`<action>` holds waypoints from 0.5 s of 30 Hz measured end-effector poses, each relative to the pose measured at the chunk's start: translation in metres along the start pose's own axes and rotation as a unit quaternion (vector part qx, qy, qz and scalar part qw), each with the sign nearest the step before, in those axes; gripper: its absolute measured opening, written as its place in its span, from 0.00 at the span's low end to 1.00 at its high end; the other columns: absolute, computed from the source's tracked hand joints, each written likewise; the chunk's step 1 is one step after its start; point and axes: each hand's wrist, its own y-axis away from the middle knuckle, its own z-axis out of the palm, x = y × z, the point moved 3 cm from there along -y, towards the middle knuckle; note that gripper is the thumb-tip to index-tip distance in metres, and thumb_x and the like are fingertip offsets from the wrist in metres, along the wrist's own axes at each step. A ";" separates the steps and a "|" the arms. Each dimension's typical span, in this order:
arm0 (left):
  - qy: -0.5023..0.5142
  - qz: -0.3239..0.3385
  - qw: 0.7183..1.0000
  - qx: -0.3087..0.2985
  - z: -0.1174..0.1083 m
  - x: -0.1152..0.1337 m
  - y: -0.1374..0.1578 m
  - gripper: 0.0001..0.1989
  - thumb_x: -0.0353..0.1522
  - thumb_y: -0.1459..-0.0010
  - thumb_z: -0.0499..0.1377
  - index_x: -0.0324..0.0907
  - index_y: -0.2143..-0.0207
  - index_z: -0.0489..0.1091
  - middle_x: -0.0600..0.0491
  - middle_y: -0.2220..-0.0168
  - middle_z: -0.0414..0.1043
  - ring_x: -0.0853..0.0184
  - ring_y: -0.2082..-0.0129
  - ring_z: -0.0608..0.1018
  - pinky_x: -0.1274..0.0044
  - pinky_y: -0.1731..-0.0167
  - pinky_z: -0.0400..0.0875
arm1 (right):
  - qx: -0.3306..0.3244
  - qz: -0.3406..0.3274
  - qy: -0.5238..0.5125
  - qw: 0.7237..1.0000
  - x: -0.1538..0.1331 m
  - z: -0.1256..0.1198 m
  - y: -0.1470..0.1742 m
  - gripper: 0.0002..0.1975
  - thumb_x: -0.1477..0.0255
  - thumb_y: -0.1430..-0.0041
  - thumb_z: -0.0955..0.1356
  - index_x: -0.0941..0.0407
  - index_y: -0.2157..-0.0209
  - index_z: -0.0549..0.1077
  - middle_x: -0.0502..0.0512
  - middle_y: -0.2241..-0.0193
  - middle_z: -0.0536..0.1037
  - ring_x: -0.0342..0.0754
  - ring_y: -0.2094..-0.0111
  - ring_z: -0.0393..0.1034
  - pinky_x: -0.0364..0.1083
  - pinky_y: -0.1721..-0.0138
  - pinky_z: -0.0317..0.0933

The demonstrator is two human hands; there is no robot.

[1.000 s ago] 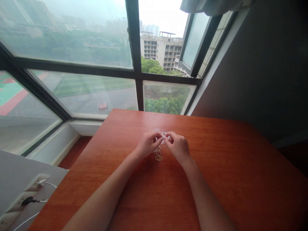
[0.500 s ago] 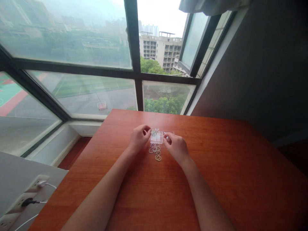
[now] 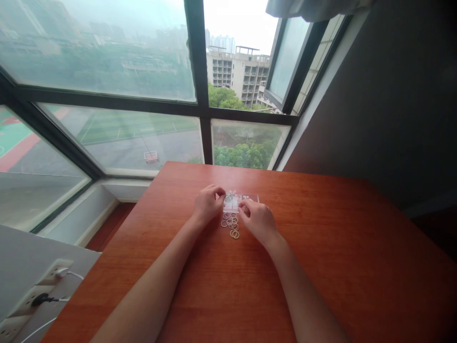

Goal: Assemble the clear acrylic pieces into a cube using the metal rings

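Observation:
A small clear plastic box (image 3: pixel 231 205) with compartments lies open on the table, its clear lid (image 3: pixel 254 197) laid out on the far right side. Several hair ties (image 3: pixel 229 196) sit in its far left compartment. My left hand (image 3: pixel 210 204) is closed, with thumb and fingertips at the box's left wall. Over the front right part of the box, my right hand (image 3: pixel 259 219) is closed in a pinch; what lies between its fingertips is too small to make out. A loose cluster of pale ring-shaped hair ties (image 3: pixel 230 222) rests on the table just in front of the box.
The brown wooden table (image 3: pixel 228 286) reaches up to a dark-framed window (image 3: pixel 203 112). Wall sockets (image 3: pixel 35 295) with plugs and white cables are at the lower left, beside the table edge. A dark wall (image 3: pixel 385 105) stands on the right.
My right hand has shifted left, its fingertips now over the box, showing more of the lid behind. My left hand has moved very slightly right.

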 end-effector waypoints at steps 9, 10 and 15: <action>0.014 -0.016 1.000 -0.006 0.003 -0.001 0.000 0.04 0.30 0.45 0.58 0.42 0.68 0.73 0.54 0.70 0.72 0.71 0.75 0.69 0.79 0.73 0.60 | -0.052 -0.019 0.032 0.998 -0.009 0.013 0.003 0.08 0.69 0.40 0.64 0.50 0.62 0.76 0.51 0.71 0.79 0.47 0.69 0.71 0.42 0.69 0.55; 0.016 -0.018 1.000 -0.005 0.003 -0.002 0.001 0.04 0.30 0.45 0.58 0.42 0.68 0.73 0.54 0.70 0.72 0.71 0.75 0.69 0.79 0.73 0.61 | -0.060 -0.026 0.034 0.997 -0.011 0.015 0.003 0.09 0.68 0.40 0.64 0.50 0.62 0.76 0.51 0.70 0.79 0.47 0.69 0.72 0.43 0.69 0.55; 0.026 -0.021 0.999 0.002 -0.001 -0.001 0.002 0.05 0.31 0.44 0.57 0.42 0.67 0.73 0.54 0.69 0.73 0.70 0.74 0.70 0.79 0.73 0.62 | -0.092 -0.040 0.061 0.993 -0.019 0.024 0.007 0.12 0.64 0.38 0.62 0.50 0.59 0.75 0.55 0.68 0.80 0.50 0.68 0.73 0.44 0.70 0.56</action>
